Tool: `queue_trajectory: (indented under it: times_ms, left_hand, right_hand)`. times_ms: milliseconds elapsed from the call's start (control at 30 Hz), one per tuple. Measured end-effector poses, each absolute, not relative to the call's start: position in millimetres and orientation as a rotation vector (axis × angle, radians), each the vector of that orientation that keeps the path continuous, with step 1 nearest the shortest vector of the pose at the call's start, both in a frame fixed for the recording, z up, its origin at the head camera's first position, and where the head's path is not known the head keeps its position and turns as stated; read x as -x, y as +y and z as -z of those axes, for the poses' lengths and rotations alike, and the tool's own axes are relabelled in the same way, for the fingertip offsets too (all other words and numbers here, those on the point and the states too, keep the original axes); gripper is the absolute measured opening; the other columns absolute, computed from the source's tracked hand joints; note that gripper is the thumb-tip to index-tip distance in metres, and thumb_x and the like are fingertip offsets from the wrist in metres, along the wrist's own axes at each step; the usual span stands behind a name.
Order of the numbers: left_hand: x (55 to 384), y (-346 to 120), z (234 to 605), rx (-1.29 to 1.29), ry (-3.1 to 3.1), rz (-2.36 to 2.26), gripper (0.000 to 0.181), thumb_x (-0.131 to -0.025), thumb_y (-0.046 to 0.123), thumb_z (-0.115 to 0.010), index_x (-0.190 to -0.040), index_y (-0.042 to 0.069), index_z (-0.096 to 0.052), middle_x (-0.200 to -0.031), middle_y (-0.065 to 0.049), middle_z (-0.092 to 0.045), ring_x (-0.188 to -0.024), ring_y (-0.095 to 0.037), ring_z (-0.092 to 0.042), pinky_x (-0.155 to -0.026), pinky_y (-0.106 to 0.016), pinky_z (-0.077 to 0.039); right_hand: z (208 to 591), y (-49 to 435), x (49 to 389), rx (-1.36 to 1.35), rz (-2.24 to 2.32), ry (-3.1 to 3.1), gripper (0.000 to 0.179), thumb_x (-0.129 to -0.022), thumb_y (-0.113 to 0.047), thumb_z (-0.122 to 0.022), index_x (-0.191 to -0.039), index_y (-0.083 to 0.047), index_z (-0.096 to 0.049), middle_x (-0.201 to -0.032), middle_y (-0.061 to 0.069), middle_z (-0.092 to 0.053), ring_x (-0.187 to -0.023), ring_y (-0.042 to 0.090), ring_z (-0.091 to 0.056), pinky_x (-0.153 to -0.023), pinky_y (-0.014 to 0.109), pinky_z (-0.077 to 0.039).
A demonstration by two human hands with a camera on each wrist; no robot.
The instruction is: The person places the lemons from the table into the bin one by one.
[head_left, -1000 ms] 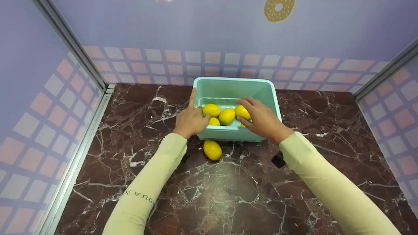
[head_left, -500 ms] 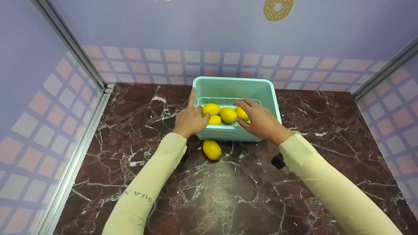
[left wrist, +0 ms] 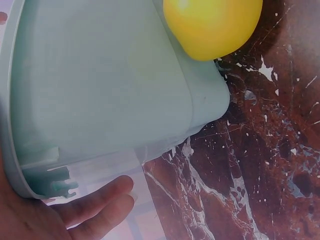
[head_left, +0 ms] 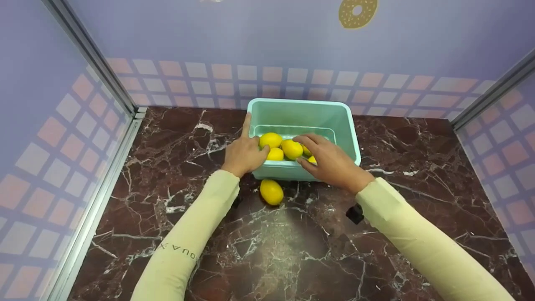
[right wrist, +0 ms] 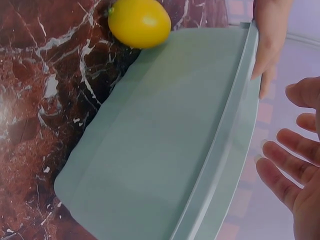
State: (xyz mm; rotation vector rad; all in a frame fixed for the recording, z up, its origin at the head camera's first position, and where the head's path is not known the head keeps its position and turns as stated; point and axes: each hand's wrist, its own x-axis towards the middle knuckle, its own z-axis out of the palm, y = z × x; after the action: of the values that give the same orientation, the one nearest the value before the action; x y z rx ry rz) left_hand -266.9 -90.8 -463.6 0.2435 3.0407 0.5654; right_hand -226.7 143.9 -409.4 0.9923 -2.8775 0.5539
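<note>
A mint-green plastic bin [head_left: 301, 170] stands on the marbled table, with several yellow lemons [head_left: 271, 140] inside. My left hand [head_left: 243, 155] grips its front left corner: the thumb reaches in over the rim, the index finger lies along the left side. Two fingers [left wrist: 107, 202] of that hand show outside the wall in the left wrist view. Over the bin's front right part is my right hand [head_left: 334, 163], its fingers spread and loosely bent above the lemons, partly covering one. In the right wrist view its palm [right wrist: 307, 210] holds nothing. Another lemon [head_left: 271, 192] lies outside, before the bin.
Behind the bin rises a lilac wall [head_left: 217, 42] with pink and white squares. A similar panel [head_left: 54, 138] with a metal rail closes the left side, and another panel [head_left: 505, 138] the right. The dark red marbled table [head_left: 284, 259] reaches toward me.
My right hand has shifted a little left and toward me, now covering more of the right-hand lemon. The lemons in the bin have shifted slightly. My left hand stays at the corner.
</note>
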Motion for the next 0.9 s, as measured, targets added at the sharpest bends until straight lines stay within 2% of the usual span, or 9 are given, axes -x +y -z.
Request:
queue_trajectory:
  times_ms: [367,667,900]
  left_hand:
    - [266.9,-90.7,463.8,-0.250,3.048,-0.565,0.053,-0.094,0.046,-0.041,-0.114,0.006,-0.068,-0.165,0.000,0.010,-0.067,-0.024,-0.059,-0.059,-0.038,-0.049]
    - [266.8,-90.9,464.5,-0.243,3.042,-0.596,0.050,-0.095,0.045,-0.043,-0.114,0.006,-0.069,-0.165,0.001,0.010,-0.066,-0.024,-0.059,-0.059,-0.037,-0.048]
    - [266.7,-90.8,464.2,-0.242,3.051,-0.594,0.048,-0.095,0.045,-0.044,-0.108,0.007,-0.070,-0.165,0.000,0.008,-0.066,-0.024,-0.059,-0.060,-0.038,-0.049]
  right_hand:
    - [412.0,137.1,213.2,-1.050,-0.561,-2.843,0.047,-0.095,-0.031,-0.060,-0.138,-0.014,-0.049,-0.138,0.007,-0.054,-0.121,0.026,-0.056,-0.101,0.044,-0.047]
    - [420.2,131.9,203.4,-1.124,-0.537,-2.825,0.045,-0.097,-0.033,-0.057,-0.137,-0.016,-0.049,-0.135,0.005,-0.056,-0.113,0.023,-0.061,-0.094,0.040,-0.052]
    - [426.3,127.7,198.0,-1.133,-0.555,-2.821,0.046,-0.094,-0.029,-0.062,-0.137,-0.016,-0.050,-0.134,0.006,-0.057,-0.115,0.023,-0.060,-0.095,0.040,-0.051]
